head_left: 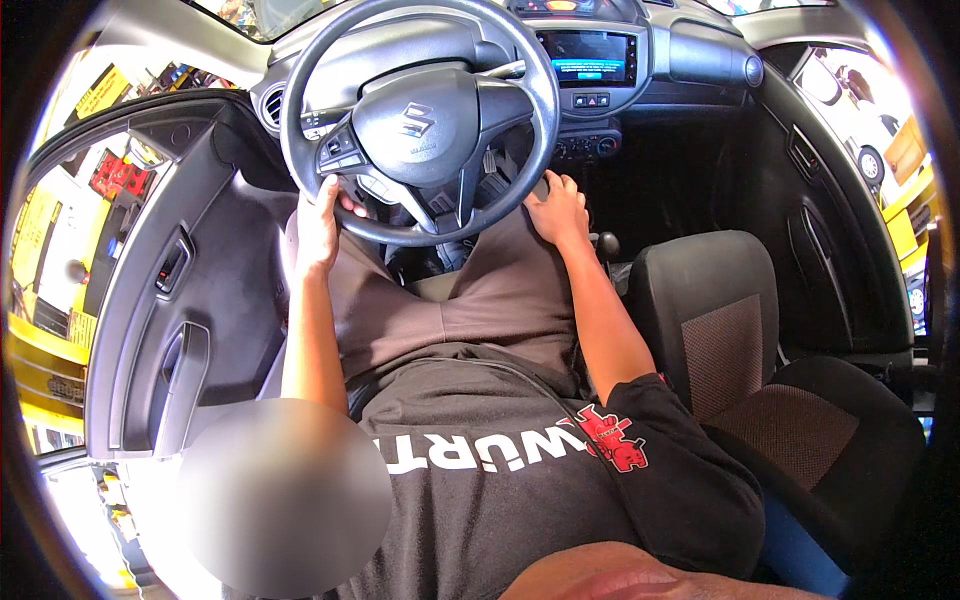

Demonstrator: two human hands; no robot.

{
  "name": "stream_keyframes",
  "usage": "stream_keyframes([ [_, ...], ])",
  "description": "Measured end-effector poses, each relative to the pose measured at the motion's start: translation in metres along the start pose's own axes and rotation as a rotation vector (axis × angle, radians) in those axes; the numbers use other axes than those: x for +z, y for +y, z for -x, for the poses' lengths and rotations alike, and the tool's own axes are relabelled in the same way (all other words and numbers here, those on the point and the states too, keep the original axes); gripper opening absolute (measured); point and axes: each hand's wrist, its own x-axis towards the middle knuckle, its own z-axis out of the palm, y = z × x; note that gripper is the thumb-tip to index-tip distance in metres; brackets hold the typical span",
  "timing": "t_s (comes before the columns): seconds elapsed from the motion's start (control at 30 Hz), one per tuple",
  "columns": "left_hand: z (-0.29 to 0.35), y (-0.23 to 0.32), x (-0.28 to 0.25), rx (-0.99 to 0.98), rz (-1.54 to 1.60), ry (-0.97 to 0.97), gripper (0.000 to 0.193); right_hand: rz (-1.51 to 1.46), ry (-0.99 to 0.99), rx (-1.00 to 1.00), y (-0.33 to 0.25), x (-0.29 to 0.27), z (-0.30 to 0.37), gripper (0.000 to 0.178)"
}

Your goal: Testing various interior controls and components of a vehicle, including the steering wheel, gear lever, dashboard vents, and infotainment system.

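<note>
A dark steering wheel (420, 240) stands in front of me. My left hand (322, 222) is closed round its lower left rim, the thumb on the near side and the fingertips showing inside the ring. Just outside the lower right rim, my right hand (560, 212) lies over my right knee, close beside the wheel. Its fingers are bent loosely over the knee, partly out of sight, and nothing shows in them. Silver-trimmed buttons (343, 148) sit on the wheel's left spoke. Pedals (490, 172) show in part through the wheel's lower opening.
The driver's door (215, 260) at left stands open. A lit screen (588, 58) is in the dashboard, with a gear lever (608, 244) below it. The front passenger seat (715, 300) is on the right, beside the far door (830, 220). A blurred patch covers the lower left.
</note>
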Motion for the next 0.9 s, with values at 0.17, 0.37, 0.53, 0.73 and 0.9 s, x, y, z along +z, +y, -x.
stream_keyframes([
  [0.17, 0.0010, 0.0016, 0.0013, 0.004, -0.031, 0.009, 0.024, 0.001, -0.002, 0.002, 0.0007, 0.0005, -0.0004, 0.075],
  [0.37, 0.0023, 0.0032, 0.0037, -0.008, -0.001, 0.014, 0.027, -0.008, -0.001, 0.001, 0.0016, 0.0019, -0.0014, 0.075],
  [0.53, 0.0006, 0.0005, 0.0016, -0.012, 0.007, 0.015, 0.030, -0.013, -0.003, 0.005, 0.0007, 0.0003, -0.0005, 0.075],
  [0.73, -0.0004, -0.0011, -0.0008, -0.017, 0.000, 0.009, 0.030, -0.018, 0.005, 0.003, 0.0007, 0.0012, 0.0000, 0.074],
  [0.9, 0.0001, -0.0007, 0.0006, -0.013, -0.004, 0.019, 0.029, -0.013, 0.000, 0.010, -0.0009, -0.0003, 0.0005, 0.073],
])
